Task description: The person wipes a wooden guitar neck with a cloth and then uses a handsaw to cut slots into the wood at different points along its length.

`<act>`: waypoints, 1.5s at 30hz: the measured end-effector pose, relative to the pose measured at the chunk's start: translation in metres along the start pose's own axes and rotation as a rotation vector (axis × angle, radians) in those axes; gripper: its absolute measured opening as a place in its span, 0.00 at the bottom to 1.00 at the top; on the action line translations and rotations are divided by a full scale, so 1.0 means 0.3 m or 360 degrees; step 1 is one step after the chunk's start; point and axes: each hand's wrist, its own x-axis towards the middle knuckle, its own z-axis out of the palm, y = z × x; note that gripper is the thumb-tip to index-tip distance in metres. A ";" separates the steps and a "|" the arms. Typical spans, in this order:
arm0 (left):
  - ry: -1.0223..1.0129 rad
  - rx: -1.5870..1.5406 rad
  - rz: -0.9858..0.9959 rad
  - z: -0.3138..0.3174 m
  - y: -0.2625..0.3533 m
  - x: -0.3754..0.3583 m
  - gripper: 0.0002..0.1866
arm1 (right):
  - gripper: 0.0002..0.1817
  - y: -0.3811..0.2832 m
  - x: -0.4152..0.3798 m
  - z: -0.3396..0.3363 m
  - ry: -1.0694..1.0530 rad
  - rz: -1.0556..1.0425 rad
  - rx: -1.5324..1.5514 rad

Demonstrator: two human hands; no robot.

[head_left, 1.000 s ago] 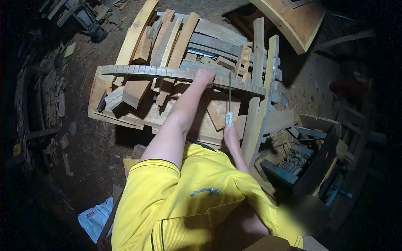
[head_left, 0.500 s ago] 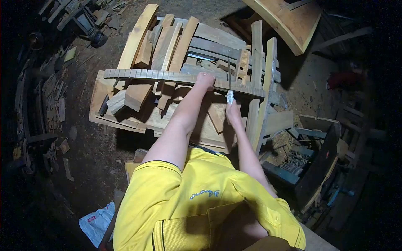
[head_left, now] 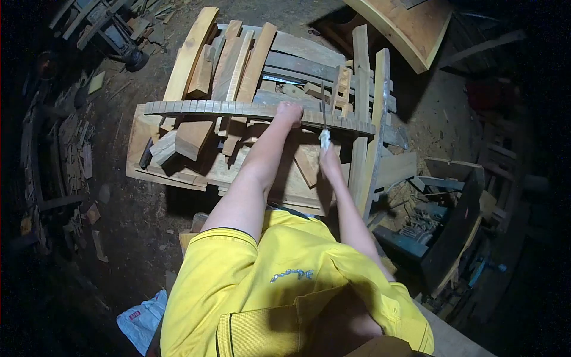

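A long, thin wooden strip (head_left: pixel 208 107) with many crosswise lines lies across a pile of boards. My left hand (head_left: pixel 289 113) is closed around this strip, right of its middle. In my right hand (head_left: pixel 329 160) is a narrow-bladed tool (head_left: pixel 324 138) with a pale, wrapped-looking handle. Its thin dark blade points away from me and crosses the strip to the right of my left hand. Exactly where the blade touches the strip is too small to tell.
Several boards (head_left: pixel 257 62) lie lengthwise under the strip. Angled wood blocks (head_left: pixel 193 140) rest at the left front. An open box with machinery (head_left: pixel 421 226) stands at the right, a large wooden slab (head_left: pixel 410 30) at the back right, and a white bag (head_left: pixel 143 321) at the lower left.
The view has shifted slightly. Both hands keep their places at the strip, and the tool still crosses it at nearly the same spot.
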 end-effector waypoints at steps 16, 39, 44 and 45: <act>-0.0018 -0.0037 -0.0001 -0.002 -0.005 0.005 0.16 | 0.14 0.081 -0.243 0.007 -0.0013 0.0126 -0.0028; -0.0028 0.0002 -0.0008 -0.015 -0.007 -0.003 0.17 | 0.13 0.062 -0.214 0.027 0.0120 0.0037 0.0195; -0.0024 0.0017 0.0016 -0.013 -0.007 0.006 0.18 | 0.15 0.070 -0.145 0.037 0.0177 -0.0030 0.0029; -0.0022 0.0023 0.0018 -0.017 -0.005 0.004 0.18 | 0.19 0.042 -0.136 0.015 0.0229 -0.0009 0.0118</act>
